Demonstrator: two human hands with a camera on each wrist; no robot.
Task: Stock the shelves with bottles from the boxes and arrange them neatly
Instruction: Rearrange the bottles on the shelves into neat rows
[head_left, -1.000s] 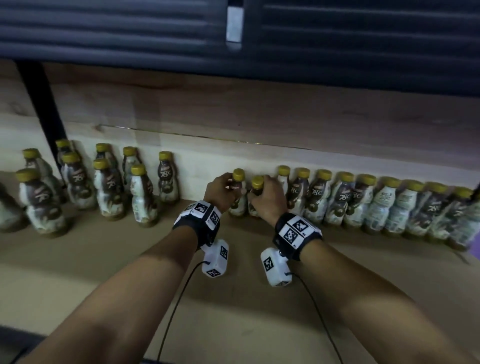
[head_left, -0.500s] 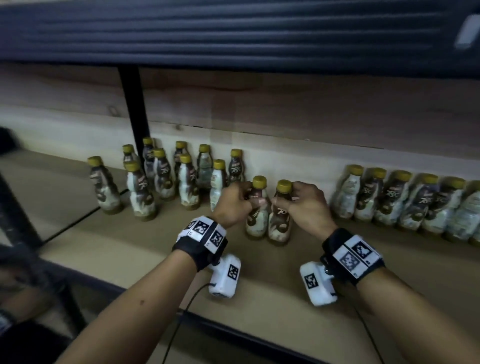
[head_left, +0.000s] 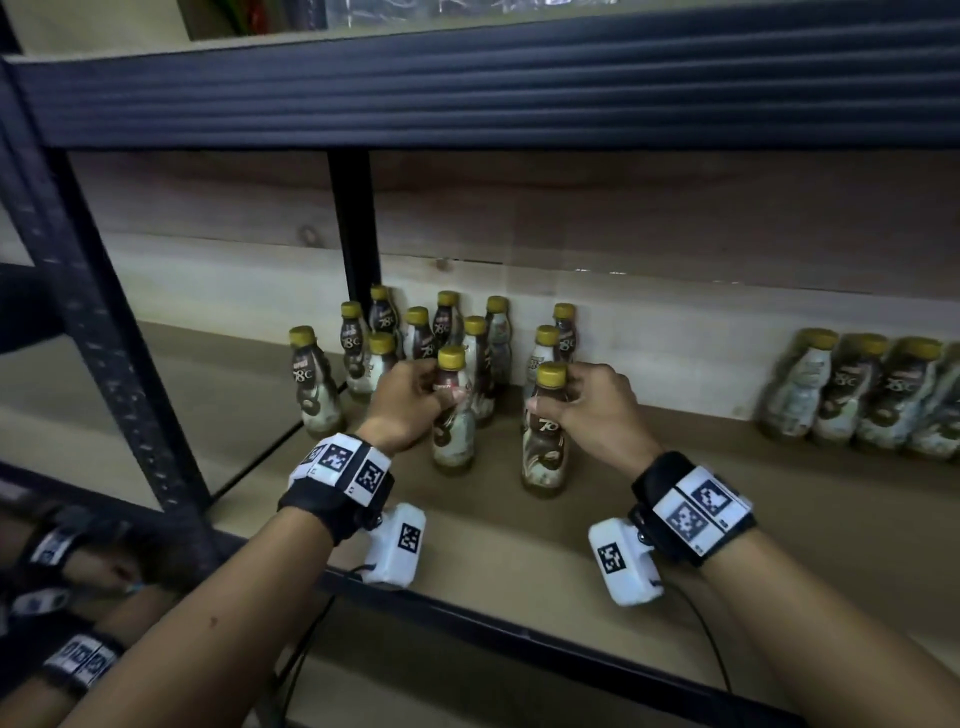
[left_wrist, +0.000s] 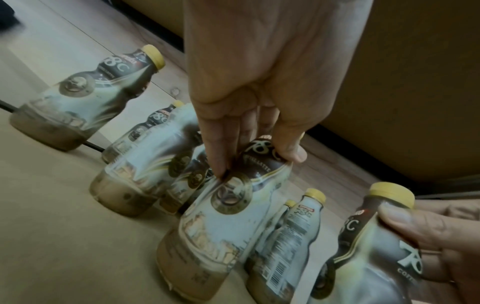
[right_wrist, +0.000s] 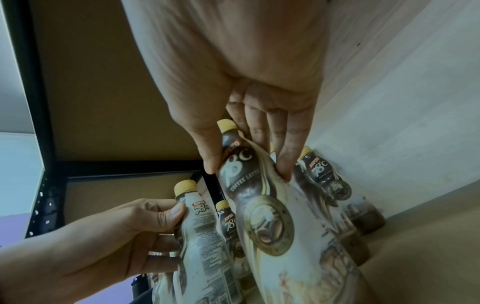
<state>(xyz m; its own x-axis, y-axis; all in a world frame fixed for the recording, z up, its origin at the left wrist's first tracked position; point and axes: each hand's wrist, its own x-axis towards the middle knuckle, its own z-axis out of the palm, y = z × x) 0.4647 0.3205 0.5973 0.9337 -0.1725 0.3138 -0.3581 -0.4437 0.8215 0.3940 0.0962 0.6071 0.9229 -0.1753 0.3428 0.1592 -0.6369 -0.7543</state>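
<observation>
On the wooden shelf (head_left: 779, 525) each of my hands grips a coffee bottle with a yellow cap by its upper body. My left hand (head_left: 410, 402) holds the left bottle (head_left: 453, 431) (left_wrist: 233, 209) (right_wrist: 200, 236), thumb and fingers round its shoulder. My right hand (head_left: 592, 410) holds the right bottle (head_left: 545, 447) (right_wrist: 262, 209) (left_wrist: 369, 242) the same way. Both bottles are upright, their bases at the shelf board, just in front of a cluster of several like bottles (head_left: 441, 332) at the back.
A black upright post (head_left: 353, 223) stands behind the cluster. A row of the same bottles (head_left: 857, 395) lines the back wall at right. One bottle (head_left: 311, 384) stands alone at left. The dark shelf beam (head_left: 467, 88) hangs overhead; the black front rail (head_left: 519, 629) runs below my wrists.
Both hands have carried their bottles leftward along the shelf, away from the right-hand row and up to the cluster by the post. The two bottles now stand farther apart.
</observation>
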